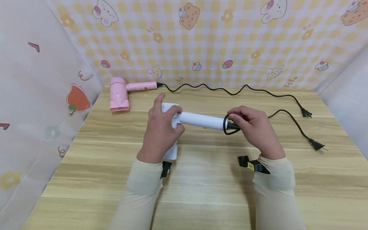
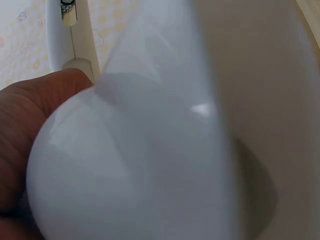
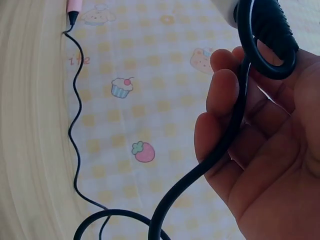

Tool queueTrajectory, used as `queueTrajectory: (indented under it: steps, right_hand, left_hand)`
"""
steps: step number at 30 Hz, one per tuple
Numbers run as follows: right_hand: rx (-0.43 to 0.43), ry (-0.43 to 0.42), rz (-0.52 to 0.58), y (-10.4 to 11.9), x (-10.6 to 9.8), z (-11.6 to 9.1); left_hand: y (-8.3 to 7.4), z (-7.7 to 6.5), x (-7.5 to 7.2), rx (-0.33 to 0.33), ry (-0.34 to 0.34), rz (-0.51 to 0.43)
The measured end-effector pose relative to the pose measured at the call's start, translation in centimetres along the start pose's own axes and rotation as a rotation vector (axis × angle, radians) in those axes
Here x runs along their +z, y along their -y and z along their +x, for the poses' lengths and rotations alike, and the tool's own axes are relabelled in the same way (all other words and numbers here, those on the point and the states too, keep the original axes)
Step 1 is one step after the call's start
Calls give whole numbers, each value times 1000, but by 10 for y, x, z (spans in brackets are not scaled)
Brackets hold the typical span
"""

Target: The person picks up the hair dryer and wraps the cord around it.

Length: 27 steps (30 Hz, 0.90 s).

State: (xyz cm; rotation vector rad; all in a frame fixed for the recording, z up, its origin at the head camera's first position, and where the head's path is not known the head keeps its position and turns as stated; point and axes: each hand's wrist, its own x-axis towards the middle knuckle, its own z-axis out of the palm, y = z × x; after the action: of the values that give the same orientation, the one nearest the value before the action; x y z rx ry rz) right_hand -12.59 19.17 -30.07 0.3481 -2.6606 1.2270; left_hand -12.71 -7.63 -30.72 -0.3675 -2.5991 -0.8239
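Observation:
A white hair dryer (image 1: 202, 121) is held above the wooden table, its handle stretching to the right. My left hand (image 1: 159, 132) grips it where the head meets the handle, with the index finger and thumb on that joint. In the left wrist view the glossy white head (image 2: 125, 155) fills most of the picture and hides much of the hand. At the handle's end, my right hand (image 1: 256, 129) pinches the black cord (image 1: 225, 129), which bends in a small loop by its ribbed sleeve. The right wrist view shows the cord (image 3: 200, 167) running across the curled fingers (image 3: 222, 92).
A pink hair dryer (image 1: 118, 92) lies at the back left, its thin wavy cord (image 1: 207, 86) running rightward to a plug (image 1: 306, 112). The white dryer's plug (image 1: 317, 145) lies at the right on the wooden table (image 1: 207, 191). A patterned cloth (image 1: 172, 48) hangs behind.

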Motion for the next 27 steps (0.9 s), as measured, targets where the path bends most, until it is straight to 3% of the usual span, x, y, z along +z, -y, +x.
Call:
queueTrajectory:
  steps: [15,22,27]
  right_hand:
    - [54,58,98,-16,3,6]
    - [59,41,123,-21,4,7]
    - [110,31,175,-21,5,7]
  left_hand:
    - [3,0,0,37,-41,-29]
    - [1,1,1,32,-44,-44]
    - [-1,2,2,31,-75,-65]
